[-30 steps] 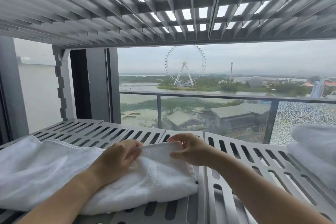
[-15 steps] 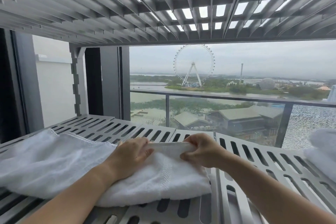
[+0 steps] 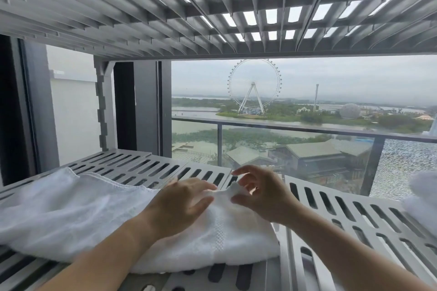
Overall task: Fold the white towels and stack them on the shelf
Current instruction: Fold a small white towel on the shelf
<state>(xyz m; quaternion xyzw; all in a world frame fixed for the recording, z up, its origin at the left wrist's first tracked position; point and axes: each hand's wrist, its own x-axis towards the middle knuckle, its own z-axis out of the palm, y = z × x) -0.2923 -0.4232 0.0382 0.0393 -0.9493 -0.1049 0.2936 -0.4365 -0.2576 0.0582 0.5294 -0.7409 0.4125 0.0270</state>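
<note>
Two hands over one white towel (image 3: 212,243), which lies part-folded on the grey slotted shelf (image 3: 354,215), left of centre. L hand (image 3: 179,203): palm down on the towel, fingers near straight, grip apart, pressing cloth. R hand (image 3: 260,194): fingers spread and loosely curved over the towel's far edge, grip apart, clamped on nothing; contact w/ cloth unclear, blurred. Other white towels (image 3: 423,196) at far R edge of same shelf, well apart. Upper shelf (image 3: 165,7) overhead.

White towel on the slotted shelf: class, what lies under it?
The grey slotted shelf bears the white towel; slots show around it. Whether anything else lies beneath cannot be seen: the cloth covers that stretch.
</note>
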